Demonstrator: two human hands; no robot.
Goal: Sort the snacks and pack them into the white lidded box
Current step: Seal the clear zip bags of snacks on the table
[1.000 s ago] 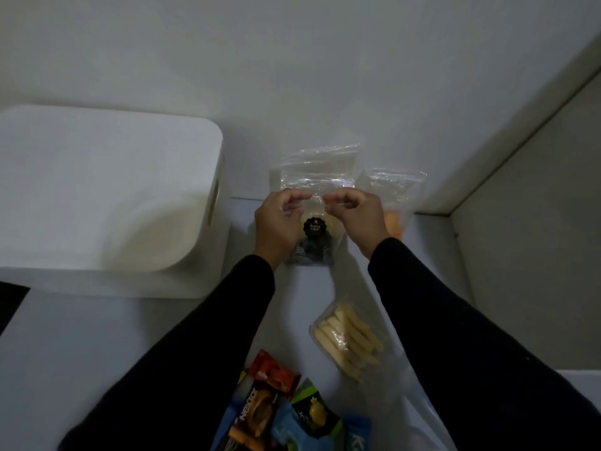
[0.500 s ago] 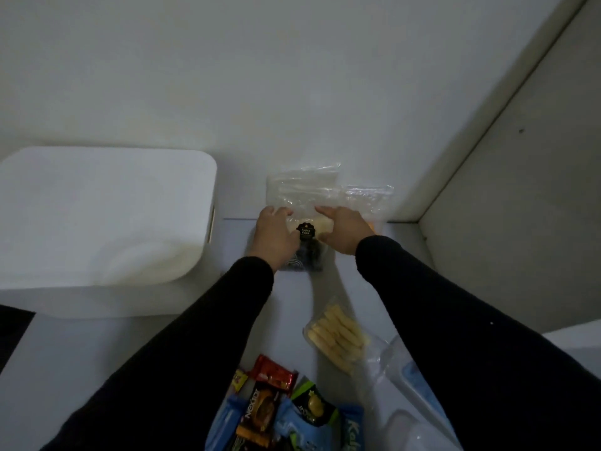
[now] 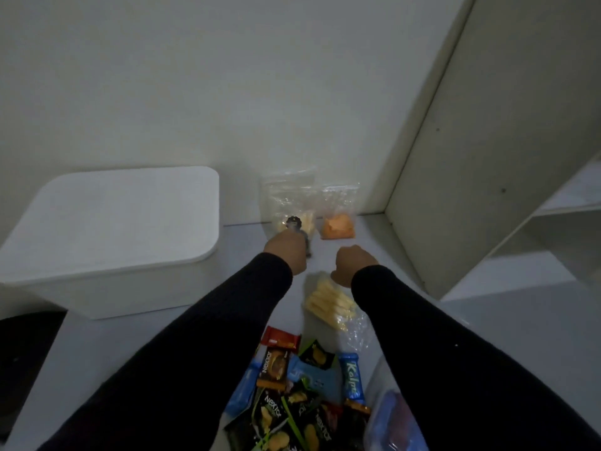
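Tabletop (image 3: 130,336): carrying everything, running back to the wall.
White lidded box (image 3: 123,222): sitting far left, lid closed.
Wrapped snack pile (image 3: 302,385): lying at the near edge.
Clear bag of pale sticks (image 3: 328,304): lying between pile and wall.
Two clear bags (image 3: 286,203), (image 3: 338,222): leaning against the wall.
Left hand (image 3: 287,252): touching the left bag; grip hidden, cannot tell.
Right hand (image 3: 353,263): hovering, grip curled, holding nothing.

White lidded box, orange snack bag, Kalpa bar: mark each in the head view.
white lidded box (image 3: 123,216): head view, middle of the closed lid.
orange snack bag (image 3: 338,227): head view, on the orange contents.
Kalpa bar (image 3: 352,375): head view, blue wrapper at the lettering.
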